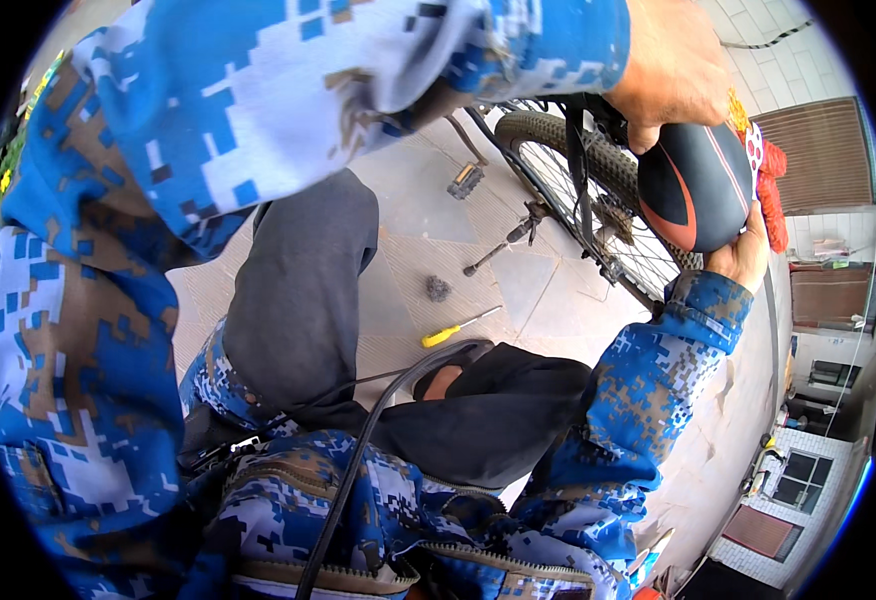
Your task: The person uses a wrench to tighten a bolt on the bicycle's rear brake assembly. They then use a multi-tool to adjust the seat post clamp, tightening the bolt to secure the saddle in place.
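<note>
Left hand (673, 70) and right hand (743, 255) are clamping the bicycle saddle (693, 185) at opposite edges, with the rear wheel (588, 190) crowding just beside.

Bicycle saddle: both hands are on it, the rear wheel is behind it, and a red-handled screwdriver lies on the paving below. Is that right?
Not quite. The head view shows the screwdriver has a yellow handle, not red. The rest holds: the left hand and right hand are both on the black saddle, the rear wheel is behind it, and the screwdriver lies on the paving.
</note>
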`<state>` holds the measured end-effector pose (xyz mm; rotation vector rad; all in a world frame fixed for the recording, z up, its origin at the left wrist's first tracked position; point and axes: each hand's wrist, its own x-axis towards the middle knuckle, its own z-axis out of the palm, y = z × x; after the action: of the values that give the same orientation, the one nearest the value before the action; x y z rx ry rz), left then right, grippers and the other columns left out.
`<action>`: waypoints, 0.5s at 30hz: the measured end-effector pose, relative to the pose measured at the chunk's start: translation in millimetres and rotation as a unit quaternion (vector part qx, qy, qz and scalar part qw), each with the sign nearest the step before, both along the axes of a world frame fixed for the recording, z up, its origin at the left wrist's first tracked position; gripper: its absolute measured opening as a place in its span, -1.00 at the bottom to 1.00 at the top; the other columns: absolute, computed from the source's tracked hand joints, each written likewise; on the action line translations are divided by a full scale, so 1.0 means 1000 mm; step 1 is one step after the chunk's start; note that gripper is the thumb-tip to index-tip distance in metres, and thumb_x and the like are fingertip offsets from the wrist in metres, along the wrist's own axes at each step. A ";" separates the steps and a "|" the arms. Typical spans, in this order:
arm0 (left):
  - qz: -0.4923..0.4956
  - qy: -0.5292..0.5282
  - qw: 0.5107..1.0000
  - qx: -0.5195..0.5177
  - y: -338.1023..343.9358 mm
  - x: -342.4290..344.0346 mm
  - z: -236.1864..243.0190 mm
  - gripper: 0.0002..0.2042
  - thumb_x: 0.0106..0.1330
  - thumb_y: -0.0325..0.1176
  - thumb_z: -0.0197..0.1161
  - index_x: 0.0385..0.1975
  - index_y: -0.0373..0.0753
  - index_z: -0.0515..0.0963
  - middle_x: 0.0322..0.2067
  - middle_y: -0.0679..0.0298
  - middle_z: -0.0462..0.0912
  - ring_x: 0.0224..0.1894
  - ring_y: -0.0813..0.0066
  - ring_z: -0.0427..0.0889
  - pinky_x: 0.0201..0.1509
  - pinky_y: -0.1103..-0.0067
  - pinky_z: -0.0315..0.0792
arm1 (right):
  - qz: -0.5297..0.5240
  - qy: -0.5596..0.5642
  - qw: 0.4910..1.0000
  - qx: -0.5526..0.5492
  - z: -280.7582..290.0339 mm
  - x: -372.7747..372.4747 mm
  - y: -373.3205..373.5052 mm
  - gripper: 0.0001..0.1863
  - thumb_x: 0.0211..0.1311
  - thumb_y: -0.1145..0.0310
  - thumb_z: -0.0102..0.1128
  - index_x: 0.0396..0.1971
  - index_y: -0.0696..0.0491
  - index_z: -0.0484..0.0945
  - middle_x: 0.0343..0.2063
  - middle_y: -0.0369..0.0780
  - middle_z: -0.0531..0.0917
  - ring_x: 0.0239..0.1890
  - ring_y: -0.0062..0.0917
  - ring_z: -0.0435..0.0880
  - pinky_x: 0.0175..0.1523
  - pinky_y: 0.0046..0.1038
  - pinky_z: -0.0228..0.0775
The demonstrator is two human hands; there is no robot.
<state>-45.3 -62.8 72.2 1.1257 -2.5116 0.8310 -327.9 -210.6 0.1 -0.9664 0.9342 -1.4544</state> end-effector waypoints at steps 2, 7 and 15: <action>-0.016 0.001 0.999 -0.035 0.005 0.007 0.000 -0.69 -0.20 -0.20 0.50 -0.47 -0.25 0.70 -0.45 0.11 0.72 -0.29 0.18 0.72 -0.18 0.34 0.55 | -0.002 0.001 1.000 -0.010 0.002 0.003 0.006 -0.65 0.49 0.25 -0.03 0.02 0.23 0.44 -0.06 -0.05 0.63 -0.06 -0.30 0.66 0.10 -0.21 0.54; 0.006 0.049 0.999 0.010 -0.002 0.022 0.002 -0.65 -0.18 -0.20 0.52 -0.39 -0.26 0.70 -0.36 0.05 0.72 -0.22 0.07 0.70 -0.12 0.31 0.55 | 0.018 -0.017 0.999 -0.024 -0.005 0.006 0.021 -0.69 0.47 0.26 -0.01 -0.01 0.20 0.43 -0.09 -0.09 0.62 -0.07 -0.32 0.63 0.05 -0.20 0.52; -0.109 0.089 0.986 0.085 -0.001 0.016 0.009 -0.43 -0.17 -0.22 0.57 -0.04 -0.10 0.62 -0.20 0.09 0.71 -0.10 0.07 0.67 -0.04 0.29 0.50 | -0.030 -0.027 0.995 -0.093 -0.089 -0.052 0.128 -0.82 0.44 0.26 0.05 -0.18 0.07 0.42 -0.31 -0.26 0.57 -0.46 -0.61 0.45 -0.48 -0.57 0.27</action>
<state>-29.0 -64.1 80.9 0.9067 -2.5316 0.4450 -380.3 -82.8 -89.2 -1.0368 0.8055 -1.6311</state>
